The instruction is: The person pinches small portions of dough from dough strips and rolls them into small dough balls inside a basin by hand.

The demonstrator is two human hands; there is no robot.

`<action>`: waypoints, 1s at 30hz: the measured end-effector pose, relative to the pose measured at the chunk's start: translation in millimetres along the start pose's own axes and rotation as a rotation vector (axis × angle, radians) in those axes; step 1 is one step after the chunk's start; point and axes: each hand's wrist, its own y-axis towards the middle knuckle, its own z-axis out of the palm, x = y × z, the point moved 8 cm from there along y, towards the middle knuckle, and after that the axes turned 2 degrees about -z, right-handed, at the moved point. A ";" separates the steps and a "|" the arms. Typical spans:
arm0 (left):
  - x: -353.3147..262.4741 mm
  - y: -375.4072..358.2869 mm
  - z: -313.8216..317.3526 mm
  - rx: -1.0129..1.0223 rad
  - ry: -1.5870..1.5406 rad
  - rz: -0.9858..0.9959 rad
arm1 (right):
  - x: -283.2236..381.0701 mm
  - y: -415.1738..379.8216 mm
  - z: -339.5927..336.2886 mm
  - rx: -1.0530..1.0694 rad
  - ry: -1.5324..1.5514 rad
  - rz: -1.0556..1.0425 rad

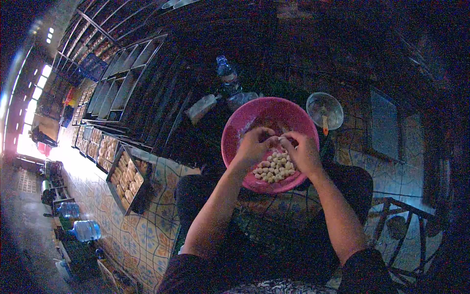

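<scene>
In the basin (pixel 257 109), the left hand (pixel 254 146) at nine o'clock and right hand (pixel 302 151) at three curl their fingers, gripping what I cannot tell, and light, even fingertip pressure should serve best, clear of the balls (pixel 275 168) at six.

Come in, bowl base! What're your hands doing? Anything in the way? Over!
Bare left hand, bare right hand close together over round pink plastic bowl; grip unclear. Small, round, pale, dough-like balls heaped inside. Nothing visibly blocking.
</scene>
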 end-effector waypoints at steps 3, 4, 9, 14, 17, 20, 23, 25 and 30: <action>6.1 0.2 -0.5 -0.041 -0.015 -0.016 | -4.9 -0.8 4.2 -0.007 0.169 0.047; 7.6 0.1 -1.2 -0.078 0.001 -0.035 | -4.6 -0.7 5.2 0.004 0.236 0.058; -0.2 -5.5 7.3 -0.068 0.056 0.029 | -8.5 0.1 4.1 0.001 0.227 0.096; -14.6 -10.2 12.5 0.027 0.019 0.067 | -35.3 1.6 11.0 -0.111 0.211 0.105; -8.0 -12.3 9.6 0.041 -0.078 -0.044 | -1.6 0.4 -1.5 -0.061 0.230 0.091; -3.8 -11.3 8.0 0.038 -0.087 -0.107 | 5.5 0.3 7.8 -0.035 0.230 -0.036; 6.0 -11.8 13.2 0.087 -0.196 -0.203 | 7.9 -0.3 6.2 -0.029 0.252 0.014; 24.4 -15.3 33.9 0.172 -0.819 -0.363 | -5.9 1.4 12.2 -0.013 0.322 0.081; 34.8 -6.8 35.4 0.122 -0.948 -0.363 | -18.6 6.1 20.3 -0.053 0.483 0.079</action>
